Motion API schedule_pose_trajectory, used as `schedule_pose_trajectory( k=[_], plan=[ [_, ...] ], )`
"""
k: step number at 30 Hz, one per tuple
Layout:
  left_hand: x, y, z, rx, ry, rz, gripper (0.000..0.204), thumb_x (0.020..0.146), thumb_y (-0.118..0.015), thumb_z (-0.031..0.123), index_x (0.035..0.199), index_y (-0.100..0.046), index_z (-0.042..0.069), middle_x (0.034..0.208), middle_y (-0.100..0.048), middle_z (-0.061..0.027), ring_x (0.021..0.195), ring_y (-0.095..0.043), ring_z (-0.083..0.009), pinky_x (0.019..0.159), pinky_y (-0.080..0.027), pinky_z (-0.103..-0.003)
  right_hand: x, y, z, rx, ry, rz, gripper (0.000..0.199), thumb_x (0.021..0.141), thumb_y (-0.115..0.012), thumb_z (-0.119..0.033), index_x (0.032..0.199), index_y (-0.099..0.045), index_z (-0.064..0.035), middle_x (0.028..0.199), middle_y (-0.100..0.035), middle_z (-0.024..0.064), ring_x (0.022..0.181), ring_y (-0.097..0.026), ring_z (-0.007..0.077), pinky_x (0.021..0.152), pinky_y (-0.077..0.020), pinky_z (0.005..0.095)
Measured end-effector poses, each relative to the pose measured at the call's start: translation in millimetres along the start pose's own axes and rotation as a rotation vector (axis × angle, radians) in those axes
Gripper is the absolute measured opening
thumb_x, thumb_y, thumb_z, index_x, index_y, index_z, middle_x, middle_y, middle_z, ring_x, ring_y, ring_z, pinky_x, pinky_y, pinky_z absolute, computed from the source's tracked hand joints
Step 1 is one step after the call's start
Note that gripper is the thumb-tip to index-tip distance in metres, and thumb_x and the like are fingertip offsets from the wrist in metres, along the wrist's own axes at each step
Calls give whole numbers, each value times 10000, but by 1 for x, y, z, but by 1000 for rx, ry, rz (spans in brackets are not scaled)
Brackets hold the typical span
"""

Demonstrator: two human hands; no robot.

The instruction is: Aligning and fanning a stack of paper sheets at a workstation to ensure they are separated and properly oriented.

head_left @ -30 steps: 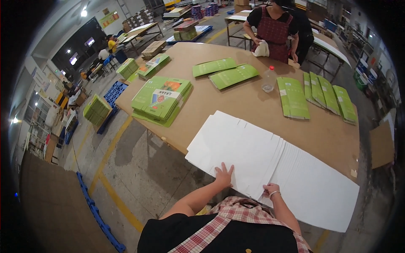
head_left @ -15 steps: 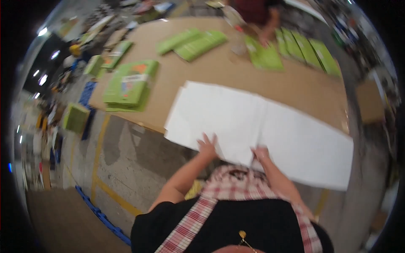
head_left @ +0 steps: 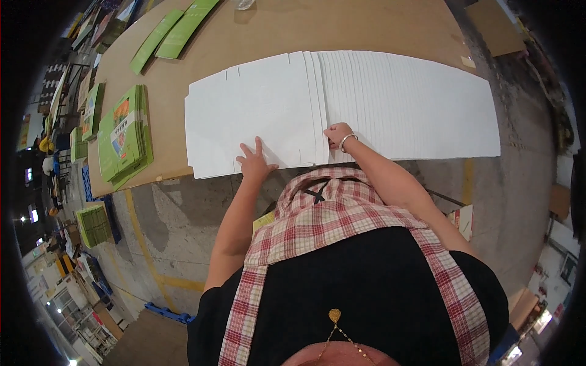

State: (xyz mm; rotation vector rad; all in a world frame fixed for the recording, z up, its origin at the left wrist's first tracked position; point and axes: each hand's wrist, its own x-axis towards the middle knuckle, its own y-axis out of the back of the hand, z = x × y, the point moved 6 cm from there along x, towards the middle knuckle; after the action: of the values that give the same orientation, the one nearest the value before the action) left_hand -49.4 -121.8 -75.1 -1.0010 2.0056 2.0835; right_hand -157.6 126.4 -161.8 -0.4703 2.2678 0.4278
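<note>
Flat white cardboard sheets (head_left: 262,97) with slits along their edges lie in front of me. To the right, more of them form a fanned row (head_left: 415,104) with closely stepped edges. My left hand (head_left: 256,163) rests on the top sheet near its front edge, fingers spread, holding nothing. At the step between the top sheets and the fanned row is my right hand (head_left: 340,135), its fingers curled closed on a sheet's edge. The fingertips are partly hidden. A bracelet circles the right wrist.
The brown table (head_left: 268,30) curves away beyond the sheets. Printed green packages (head_left: 124,134) are stacked at the left, and flat green pieces (head_left: 177,36) lie farther back. Beside the table, a green stack (head_left: 93,226) stands near a blue pallet (head_left: 97,189).
My view has tilted down and shifted, so the co-worker and far green packages are out of view. Both hands remain on the white sheets, in nearly the same places.
</note>
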Motion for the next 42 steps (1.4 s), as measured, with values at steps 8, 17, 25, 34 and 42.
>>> schedule_pose_trajectory(
  k=[8,17,25,34,42],
  plan=[
    [-1,0,0,-11,-14,11,1103,585,-772,469,1411,-66,281,1388,-125,-314,1104,-351,-571,751,-497,-480,-9,10,-20,-487,63,221,214,759,-600,-214,827,-612,-12,703,-641,109,545,-623,167,552,-526,288],
    [-2,2,0,-51,-3,22,1087,573,-793,418,1407,-119,244,1382,-115,-316,1123,-303,-583,753,-510,-469,-23,-5,-24,-367,134,281,258,703,-619,-262,854,-635,-54,844,-642,115,755,-614,234,727,-488,324],
    [-3,1,1,0,-2,8,1106,588,-771,468,1412,-61,271,1391,-117,-309,1119,-337,-567,743,-511,-460,-16,-4,-22,-506,161,333,206,722,-625,-233,779,-650,-36,694,-653,99,684,-644,198,677,-509,315],
    [-6,4,4,-19,-3,2,1093,579,-783,445,1408,-95,263,1392,-117,-300,1131,-307,-579,765,-508,-463,-11,-3,-12,-356,11,136,167,735,-616,-200,773,-651,-40,664,-652,99,535,-636,163,572,-534,284],
    [-6,4,4,-3,-3,-11,1099,590,-764,483,1411,-65,272,1397,-103,-301,1144,-297,-584,762,-511,-463,-37,0,-39,-516,241,403,358,680,-680,-274,951,-608,-51,856,-649,128,785,-635,250,761,-494,328]
  ],
)
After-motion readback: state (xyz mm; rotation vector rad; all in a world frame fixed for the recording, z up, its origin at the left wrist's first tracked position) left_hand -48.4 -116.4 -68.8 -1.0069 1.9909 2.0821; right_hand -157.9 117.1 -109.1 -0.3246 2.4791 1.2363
